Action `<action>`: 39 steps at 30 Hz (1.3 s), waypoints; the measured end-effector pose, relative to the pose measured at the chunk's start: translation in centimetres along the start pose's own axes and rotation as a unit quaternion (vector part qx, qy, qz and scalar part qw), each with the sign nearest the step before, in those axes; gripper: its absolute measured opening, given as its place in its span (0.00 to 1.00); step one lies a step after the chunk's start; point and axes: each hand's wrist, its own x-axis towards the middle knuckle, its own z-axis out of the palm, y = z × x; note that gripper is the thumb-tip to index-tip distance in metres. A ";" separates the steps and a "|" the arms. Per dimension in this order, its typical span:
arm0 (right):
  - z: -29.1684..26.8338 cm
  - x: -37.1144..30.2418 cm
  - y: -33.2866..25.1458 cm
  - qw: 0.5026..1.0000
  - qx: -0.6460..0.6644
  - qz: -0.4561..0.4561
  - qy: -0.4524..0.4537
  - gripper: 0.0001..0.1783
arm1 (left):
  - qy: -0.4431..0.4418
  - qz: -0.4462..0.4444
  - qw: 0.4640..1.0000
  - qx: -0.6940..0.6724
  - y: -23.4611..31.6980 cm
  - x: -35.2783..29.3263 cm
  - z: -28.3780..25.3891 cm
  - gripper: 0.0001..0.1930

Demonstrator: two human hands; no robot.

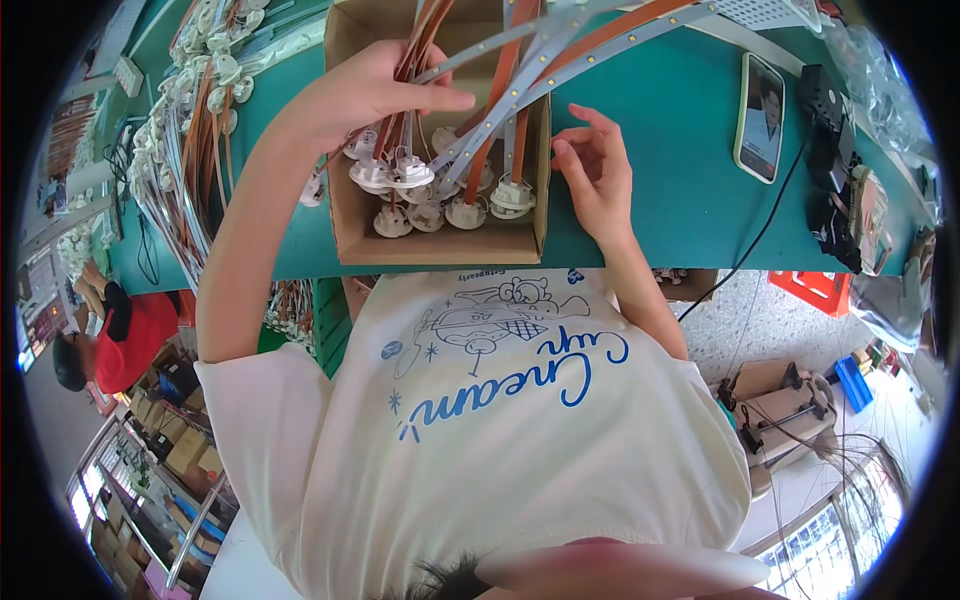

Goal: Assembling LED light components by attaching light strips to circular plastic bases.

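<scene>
A cardboard box [440, 250] stands on the bench in front of me. Inside are several LED strips [515, 95], grey-white with small yellow LEDs on one face and orange-brown on the other, their round white plastic end caps [465, 212] low in the box. My left hand [375, 90] reaches over the box's left wall, its fingers closed round a bunch of the brown strips; its index finger points across toward the other strips. Just outside the right wall is my right hand [597, 175], fingers loosely curled and apart, with nothing in it.
A large pile of capped LED strips [190, 150] lies on the green bench [660, 110] at left. To the right are a phone [760, 118], a black cable [765, 235] and clear plastic bags [880, 85]. A person in red [140, 340] works at far left.
</scene>
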 end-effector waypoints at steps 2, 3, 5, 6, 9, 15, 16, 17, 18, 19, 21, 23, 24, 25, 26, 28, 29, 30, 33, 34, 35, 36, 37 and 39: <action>0.0 0.0 -0.1 1.000 0.000 0.004 0.002 0.20 | -0.011 0.032 0.999 0.016 0.4 0.1 0.6 0.15; 0.0 0.0 -0.1 1.000 -0.001 0.004 0.003 0.20 | -0.010 0.025 1.000 0.006 1.0 -0.1 1.2 0.16; 0.2 -0.1 -0.2 1.000 0.024 -0.010 0.013 0.20 | -0.009 0.019 1.000 -0.005 1.2 -0.2 1.5 0.17; 0.3 -0.1 -0.4 1.000 0.024 -0.010 0.012 0.20 | -0.002 0.021 1.000 0.021 1.0 -0.1 1.6 0.17; 0.7 -0.3 -1.0 0.999 0.036 -0.018 0.033 0.19 | 0.007 0.036 0.998 0.059 0.3 0.1 2.0 0.18; 2.4 0.1 -2.4 0.987 0.010 -0.116 0.110 0.14 | -0.017 0.021 0.995 0.094 1.0 0.3 2.8 0.16; 2.5 0.3 -2.7 0.988 0.052 -0.085 0.119 0.13 | -0.016 0.028 0.994 0.102 1.2 0.2 2.9 0.17; 2.7 0.5 -2.7 0.988 0.048 -0.085 0.123 0.13 | -0.021 0.032 0.994 0.102 1.4 0.2 3.0 0.17; 2.8 0.8 -2.6 0.987 0.027 -0.102 0.123 0.14 | -0.020 0.012 0.996 0.090 1.5 0.1 3.1 0.16; 2.9 1.0 -2.7 0.985 0.006 -0.119 0.122 0.14 | -0.019 -0.008 0.997 0.077 1.7 0.1 3.2 0.16; 3.4 1.1 -3.4 0.988 0.001 -0.108 0.114 0.12 | -0.029 -0.002 0.997 0.077 2.2 0.0 3.0 0.14; 3.7 1.2 -3.5 0.987 0.010 -0.108 0.122 0.12 | -0.052 -0.006 0.996 0.079 2.3 0.1 2.9 0.14; 3.8 1.2 -3.7 0.986 0.005 -0.109 0.124 0.12 | -0.053 -0.005 0.995 0.079 2.4 0.0 2.9 0.14; 3.8 1.3 -3.7 0.986 0.004 -0.110 0.125 0.12 | -0.046 -0.002 0.995 0.084 2.5 -0.1 3.0 0.13; 3.8 1.3 -3.6 0.986 0.002 -0.114 0.125 0.12 | -0.040 -0.001 0.995 0.089 2.5 -0.1 3.0 0.13; 3.8 1.2 -3.7 0.985 0.000 -0.119 0.126 0.12 | -0.042 0.001 0.996 0.085 2.5 -0.2 3.0 0.13; 3.8 1.3 -3.7 0.986 0.002 -0.109 0.124 0.11 | -0.043 -0.001 0.996 0.081 2.4 -0.2 3.0 0.13; 3.7 1.4 -3.7 0.987 0.005 -0.100 0.123 0.11 | -0.041 -0.004 0.996 0.081 2.3 -0.1 3.0 0.13; 2.6 1.6 -3.9 0.993 -0.056 -0.085 0.067 0.10 | -0.033 0.000 0.996 0.088 1.9 0.0 2.8 0.13; 2.5 1.7 -3.9 0.993 -0.043 -0.085 0.067 0.10 | -0.043 0.009 0.995 0.088 1.7 0.1 2.7 0.13; 2.3 1.8 -4.1 0.993 -0.040 -0.088 0.062 0.10 | -0.051 0.018 0.995 0.088 1.6 0.1 2.8 0.13; 2.0 1.8 -4.3 0.996 -0.032 -0.066 0.044 0.10 | -0.025 0.024 0.996 0.077 1.4 -0.1 2.9 0.14; 1.9 1.9 -4.4 0.998 -0.024 -0.044 0.025 0.10 | -0.020 0.022 0.997 0.078 1.3 -0.2 2.8 0.14; 1.6 2.0 -4.2 0.998 -0.012 -0.053 0.015 0.11 | -0.042 0.019 0.998 0.044 1.3 0.0 2.5 0.15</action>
